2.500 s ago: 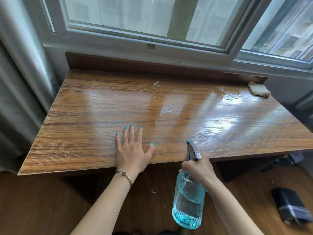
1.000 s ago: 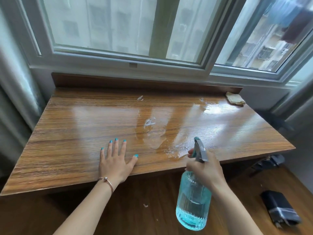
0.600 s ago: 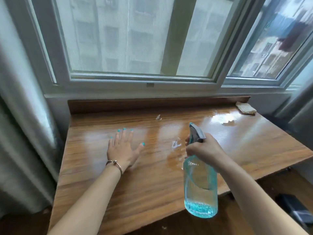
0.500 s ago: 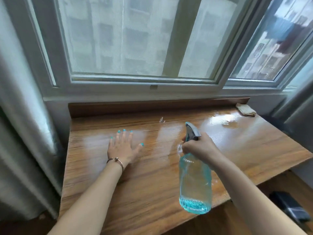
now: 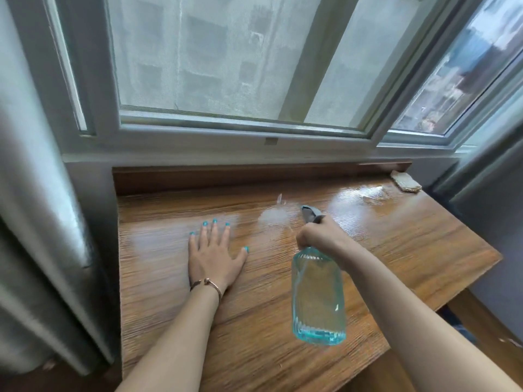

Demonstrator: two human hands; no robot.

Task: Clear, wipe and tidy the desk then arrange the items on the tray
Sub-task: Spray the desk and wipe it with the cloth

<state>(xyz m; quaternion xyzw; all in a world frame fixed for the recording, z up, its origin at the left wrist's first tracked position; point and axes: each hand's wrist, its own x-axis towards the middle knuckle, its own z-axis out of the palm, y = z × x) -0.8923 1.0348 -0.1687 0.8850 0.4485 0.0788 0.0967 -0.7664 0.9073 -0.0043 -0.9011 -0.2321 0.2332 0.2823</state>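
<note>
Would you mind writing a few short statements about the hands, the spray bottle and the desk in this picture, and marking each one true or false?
1. The right hand grips the spray bottle at its neck. True.
2. The left hand holds the cloth. False: it lies flat on the desk, fingers spread, and the cloth sits alone at the far right corner.
3. The spray bottle stands on the desk. False: it is held up in the air above the desk's near part.
4. A wet patch shines on the desk near the cloth. True.
5. The bottle is full to the top. False: blue liquid shows only at its bottom.
</note>
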